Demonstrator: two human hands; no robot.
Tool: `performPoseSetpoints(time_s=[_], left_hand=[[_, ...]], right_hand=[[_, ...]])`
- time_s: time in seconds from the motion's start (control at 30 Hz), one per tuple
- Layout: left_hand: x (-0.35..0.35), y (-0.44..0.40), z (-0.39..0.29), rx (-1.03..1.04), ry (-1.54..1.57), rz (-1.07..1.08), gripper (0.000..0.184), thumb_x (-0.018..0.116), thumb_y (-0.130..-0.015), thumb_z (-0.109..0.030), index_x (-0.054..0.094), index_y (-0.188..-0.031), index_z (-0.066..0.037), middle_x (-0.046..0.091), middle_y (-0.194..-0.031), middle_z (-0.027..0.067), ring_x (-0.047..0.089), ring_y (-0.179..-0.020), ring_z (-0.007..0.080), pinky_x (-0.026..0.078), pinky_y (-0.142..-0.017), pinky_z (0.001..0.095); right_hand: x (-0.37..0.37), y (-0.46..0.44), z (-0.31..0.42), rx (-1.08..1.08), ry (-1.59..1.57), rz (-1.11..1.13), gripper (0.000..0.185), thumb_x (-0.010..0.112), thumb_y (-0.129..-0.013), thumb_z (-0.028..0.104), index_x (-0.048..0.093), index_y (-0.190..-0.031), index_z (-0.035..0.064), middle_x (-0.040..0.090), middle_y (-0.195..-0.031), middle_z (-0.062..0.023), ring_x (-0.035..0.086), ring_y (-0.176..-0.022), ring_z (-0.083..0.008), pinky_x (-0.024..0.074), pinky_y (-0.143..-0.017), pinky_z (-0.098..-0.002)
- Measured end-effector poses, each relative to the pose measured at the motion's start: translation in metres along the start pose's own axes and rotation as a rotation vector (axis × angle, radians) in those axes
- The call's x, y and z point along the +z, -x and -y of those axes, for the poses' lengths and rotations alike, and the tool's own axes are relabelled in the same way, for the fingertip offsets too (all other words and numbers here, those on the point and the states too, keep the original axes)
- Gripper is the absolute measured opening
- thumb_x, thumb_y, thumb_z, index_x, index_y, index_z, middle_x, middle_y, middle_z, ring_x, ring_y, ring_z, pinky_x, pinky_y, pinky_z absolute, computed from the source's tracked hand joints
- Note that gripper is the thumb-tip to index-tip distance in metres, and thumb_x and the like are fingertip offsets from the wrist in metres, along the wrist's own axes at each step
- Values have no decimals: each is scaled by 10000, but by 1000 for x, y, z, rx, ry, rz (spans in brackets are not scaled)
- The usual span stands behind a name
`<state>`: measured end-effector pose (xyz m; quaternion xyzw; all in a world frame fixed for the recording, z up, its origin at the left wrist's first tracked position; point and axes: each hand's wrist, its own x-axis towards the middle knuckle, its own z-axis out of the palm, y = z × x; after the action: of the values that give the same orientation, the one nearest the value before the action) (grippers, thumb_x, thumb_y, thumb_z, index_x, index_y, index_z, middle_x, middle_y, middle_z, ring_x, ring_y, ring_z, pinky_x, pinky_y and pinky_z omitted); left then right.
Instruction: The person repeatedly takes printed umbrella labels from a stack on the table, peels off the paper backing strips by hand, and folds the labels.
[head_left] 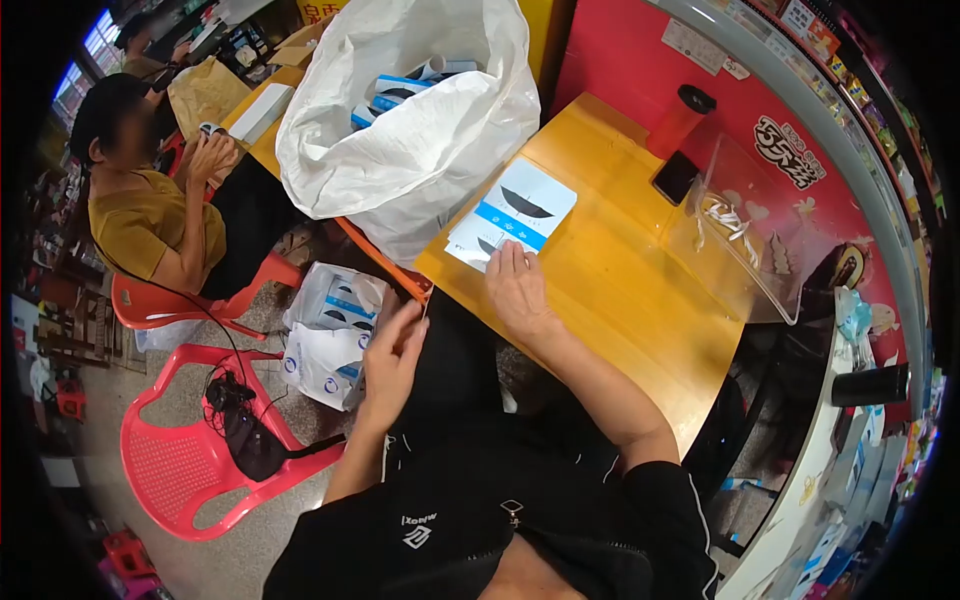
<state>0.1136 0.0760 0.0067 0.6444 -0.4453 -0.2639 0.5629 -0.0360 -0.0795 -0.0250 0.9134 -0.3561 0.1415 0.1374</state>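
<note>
A small stack of white printed cards [530, 195] lies on the yellow table, each showing a blue band and a dark umbrella picture. The lower sheets are slightly fanned out. My right hand [520, 295] is at the near end of the stack, its fingers bent together on the lower card; the thumb is hidden. Left of the table edge, my left hand [393, 362] is raised with thumb and fingers apart and nothing visible between them. Its fingertips are close to an orange edge [418, 287] beneath a large white woven sack [400, 150], which holds blue-and-white printed rolls.
On the table [620, 290] stand a clear plastic bin [735, 235] with white strips, a phone [676, 178] and a red tumbler [682, 120]. A filled white bag [325, 365] and a pink chair [190, 430] are at left. A seated person [155, 200] works beyond.
</note>
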Motion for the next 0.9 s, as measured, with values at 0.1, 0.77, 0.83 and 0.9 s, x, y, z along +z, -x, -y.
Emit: performPoseSetpoints(time_s=[0.1,0.77,0.83,0.9], left_hand=[[-1,30,14,-70,-106,106,213,573,-863,-59,625,-1060,5,657,-989,128,641,-887,167,490,-756,252],[79,31,-10,-630,1207,471,512,555,-888,-289,377,-1315,-69,462,-1303,115,447,-1199,275,398,-986,452],[73,22,3,-592,1149,439,406,523,-900,-153,427,-1272,-23,525,-1233,117,512,-1135,252,420,-976,387],[60,27,-13,-717,1091,433,405,529,-891,-132,427,-1263,-8,530,-1222,123,515,-1129,254,423,-974,386]], right_hand=[[-14,0,-1,58,-152,-54,332,510,-794,152,592,-1020,-75,555,-1114,-277,529,-1049,-345,375,-899,-473],[-110,145,40,919,-1635,-533,282,490,-940,208,580,-765,7,524,-654,11,479,-596,-55,375,-519,-201],[-106,163,50,854,-1799,-447,218,482,-942,187,599,-896,9,573,-742,15,489,-619,-43,381,-532,-187],[-120,169,53,911,-1692,-604,223,493,-932,143,552,-1096,5,591,-919,-13,512,-706,-46,427,-608,-184]])
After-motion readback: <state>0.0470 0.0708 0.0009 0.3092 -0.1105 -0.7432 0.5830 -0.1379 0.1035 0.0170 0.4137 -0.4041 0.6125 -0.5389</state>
